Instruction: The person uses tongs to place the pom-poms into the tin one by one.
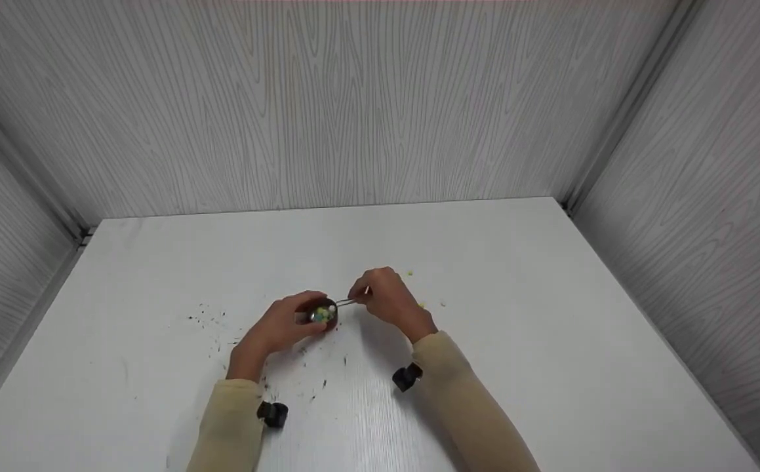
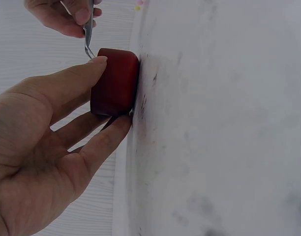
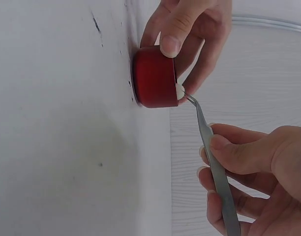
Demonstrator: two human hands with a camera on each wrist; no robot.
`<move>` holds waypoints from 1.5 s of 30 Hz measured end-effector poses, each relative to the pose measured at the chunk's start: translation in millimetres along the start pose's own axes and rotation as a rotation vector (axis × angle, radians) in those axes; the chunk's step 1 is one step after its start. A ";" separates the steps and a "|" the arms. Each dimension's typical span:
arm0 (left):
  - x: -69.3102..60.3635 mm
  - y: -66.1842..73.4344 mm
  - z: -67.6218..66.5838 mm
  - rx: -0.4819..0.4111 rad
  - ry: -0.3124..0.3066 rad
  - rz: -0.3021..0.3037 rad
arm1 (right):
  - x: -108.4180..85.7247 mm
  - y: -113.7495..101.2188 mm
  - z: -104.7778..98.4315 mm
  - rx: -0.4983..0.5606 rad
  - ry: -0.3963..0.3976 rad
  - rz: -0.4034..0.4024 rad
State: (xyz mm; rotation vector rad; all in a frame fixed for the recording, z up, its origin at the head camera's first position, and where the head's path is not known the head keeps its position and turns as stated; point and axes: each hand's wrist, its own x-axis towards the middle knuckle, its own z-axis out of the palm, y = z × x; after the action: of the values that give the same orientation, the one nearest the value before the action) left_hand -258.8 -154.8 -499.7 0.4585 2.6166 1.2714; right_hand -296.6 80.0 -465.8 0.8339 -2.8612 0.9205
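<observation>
A small round red tin (image 3: pixel 154 78) stands on the white table, its open top showing several little yellow, green and white balls (image 1: pixel 322 314). My left hand (image 1: pixel 280 324) grips the tin's sides between thumb and fingers. From the right, my right hand (image 1: pixel 387 296) pinches a pair of metal tweezers (image 3: pixel 217 169). In the right wrist view, their bent tips meet a white ball (image 3: pixel 180 91) at the tin's rim; whether they clasp it, I cannot tell. The left wrist view shows the tin's red side (image 2: pixel 116 83) with my left thumb on its upper edge.
Dark crumbs (image 1: pixel 212 316) lie scattered on the white table (image 1: pixel 537 367) left of and in front of the tin. Small yellow bits (image 1: pixel 410 273) lie beyond and beside my right hand. Grey wood-grain panels (image 1: pixel 327 105) enclose the table's back and sides.
</observation>
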 end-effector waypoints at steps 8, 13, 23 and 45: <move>0.7 0.1 0.7 -0.005 0.013 -0.004 | -0.5 1.8 0.0 -0.036 0.004 0.004; 1.2 1.1 1.9 -0.019 0.017 -0.019 | -2.5 6.0 -5.9 -0.022 0.016 -0.018; 1.9 1.5 2.2 -0.016 0.021 -0.036 | -7.4 23.1 -28.5 0.024 0.059 0.032; 1.2 -3.6 0.5 -0.006 0.014 0.003 | 17.6 77.4 -58.5 -0.096 0.101 0.157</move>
State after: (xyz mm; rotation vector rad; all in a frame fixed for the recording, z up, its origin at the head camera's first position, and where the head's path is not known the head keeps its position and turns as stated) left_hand -260.5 -156.1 -502.9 0.4541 2.6232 1.2877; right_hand -358.2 156.4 -455.8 0.5452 -2.8881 0.8050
